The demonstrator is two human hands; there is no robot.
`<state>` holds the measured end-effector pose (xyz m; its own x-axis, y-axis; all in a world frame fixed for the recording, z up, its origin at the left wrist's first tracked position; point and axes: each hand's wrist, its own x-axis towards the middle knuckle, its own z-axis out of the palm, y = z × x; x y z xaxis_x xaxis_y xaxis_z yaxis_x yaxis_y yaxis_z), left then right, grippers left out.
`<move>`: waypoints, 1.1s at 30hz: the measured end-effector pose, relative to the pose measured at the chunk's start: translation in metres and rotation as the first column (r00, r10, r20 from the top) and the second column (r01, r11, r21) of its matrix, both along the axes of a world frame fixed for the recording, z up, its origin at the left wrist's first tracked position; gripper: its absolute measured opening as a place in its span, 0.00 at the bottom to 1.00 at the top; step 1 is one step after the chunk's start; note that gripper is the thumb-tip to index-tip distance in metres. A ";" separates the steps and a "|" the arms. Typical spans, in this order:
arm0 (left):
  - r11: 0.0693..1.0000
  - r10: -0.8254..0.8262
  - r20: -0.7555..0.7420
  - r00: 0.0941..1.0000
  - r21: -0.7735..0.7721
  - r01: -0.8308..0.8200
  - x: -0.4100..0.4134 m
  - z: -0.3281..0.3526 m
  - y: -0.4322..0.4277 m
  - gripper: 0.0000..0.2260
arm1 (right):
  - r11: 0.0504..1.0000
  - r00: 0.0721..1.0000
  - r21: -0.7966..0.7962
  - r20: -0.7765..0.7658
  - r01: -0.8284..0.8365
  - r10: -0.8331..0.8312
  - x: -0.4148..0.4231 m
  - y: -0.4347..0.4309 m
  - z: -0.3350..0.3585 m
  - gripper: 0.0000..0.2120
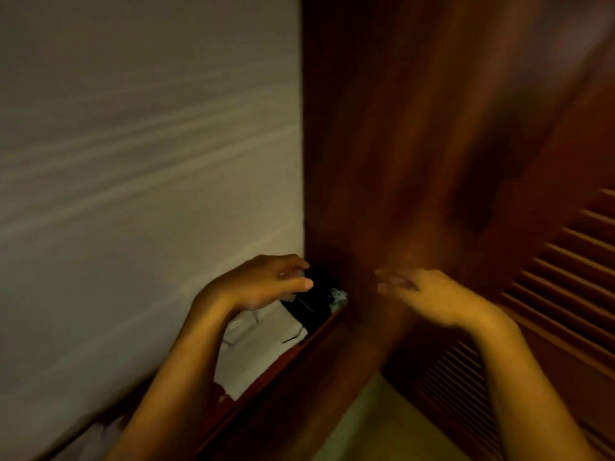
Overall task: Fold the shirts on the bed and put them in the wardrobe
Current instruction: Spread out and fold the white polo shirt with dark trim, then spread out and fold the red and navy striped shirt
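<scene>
Shirts are hard to make out from where I stand, because the whole view is smeared by motion. The pale wall [149, 144] fills the left, the tall wardrobe [399, 144] fills the middle, and its louvred door [565, 277] is at the right. Low between wall and wardrobe, behind a wooden rim [283, 364], lie a white cloth [263, 344] and a black cloth [312, 307]. I cannot tell if these are the folded shirts.

I judge that the main danger is haste. A quick reach could rumple the cloth or push it down behind the rim, and the right hand [436, 301], very near the wood panel, could knock against it. I also cannot tell if the door is open.

Both hands hold nothing. The left hand [263, 284] hovers just above the cloth, and its fingers [299, 283] are loosely curved with the black cloth right under and beyond their tips; I see no contact. The right hand's fingers [392, 279] are stretched forward and relaxed, beside the cloth on its right and apart from it.
</scene>
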<state>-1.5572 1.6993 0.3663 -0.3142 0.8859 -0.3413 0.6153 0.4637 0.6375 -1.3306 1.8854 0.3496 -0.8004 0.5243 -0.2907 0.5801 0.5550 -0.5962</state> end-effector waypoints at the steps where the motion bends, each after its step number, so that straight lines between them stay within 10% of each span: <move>1: 0.997 -0.076 -0.018 0.997 -0.007 0.076 0.018 0.002 0.012 0.21 | 0.997 0.997 0.005 -0.020 0.072 -0.072 0.032 -0.006 0.003 0.24; 8: 0.810 -0.586 -0.107 0.803 -0.062 0.583 0.212 -0.004 0.069 0.22 | 0.782 0.785 0.078 -0.023 0.618 -0.618 0.301 -0.103 -0.007 0.20; 13: 0.480 -0.873 -0.152 0.463 -0.104 0.871 0.413 -0.001 0.049 0.24 | 0.438 0.441 0.063 -0.047 0.897 -0.896 0.478 -0.264 -0.005 0.30; 16: 0.249 -0.963 -0.133 0.236 -0.097 0.964 0.542 0.000 -0.002 0.24 | 0.187 0.191 0.071 -0.044 0.980 -0.981 0.566 -0.375 -0.005 0.20; 25: -0.410 -0.904 -0.087 -0.419 -0.108 0.906 0.840 -0.013 -0.229 0.26 | -0.497 -0.498 0.028 0.042 0.867 -0.866 0.681 -0.712 0.001 0.21; 33: -0.678 -0.718 -0.098 -0.689 -0.126 0.724 0.997 -0.029 -0.408 0.24 | -0.752 -0.751 0.002 0.070 0.659 -0.657 0.723 -0.892 -0.006 0.23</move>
<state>-0.5602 1.2911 0.3373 0.8498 -0.3213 -0.4179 -0.0727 -0.8567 0.5107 -0.6076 0.9931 0.3434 0.9311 0.1175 -0.3453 -0.1005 -0.8273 -0.5527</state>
